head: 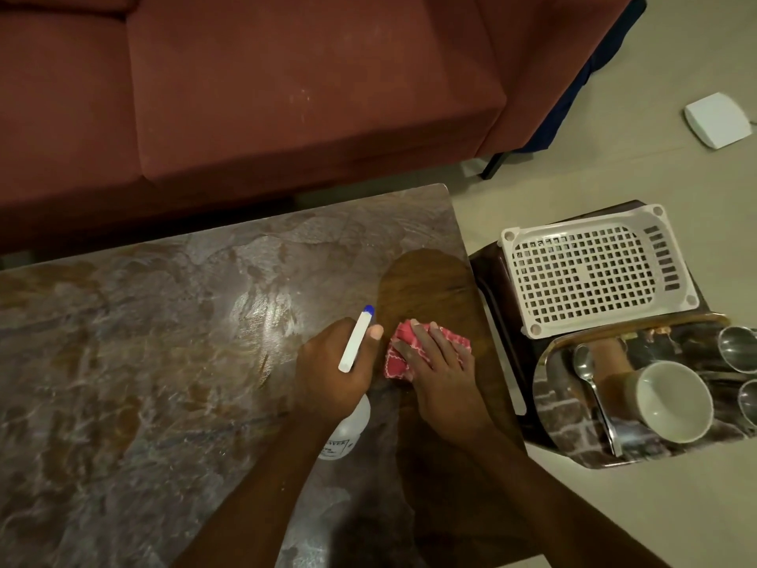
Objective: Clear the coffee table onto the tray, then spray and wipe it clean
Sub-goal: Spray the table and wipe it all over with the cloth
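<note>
Left hand (332, 373): fingers curled round the neck of the spray bottle (354, 342), blue nozzle tip pointing away and bottle body below the wrist, over the bench (123, 362). Right hand (440, 368): fingers straight and flat, pressing the red checked cloth (395, 364) onto the bench near its right edge. A dark clean patch (422, 289) lies just beyond the cloth; the remaining surface is streaked with a grey film.

To the right, off the bench, the tray (565, 440) carries a white cup (672, 403), a spoon (590, 379) and steel tumblers (737, 348). A white basket (590, 272) sits behind it. A red sofa (286, 96) stands beyond.
</note>
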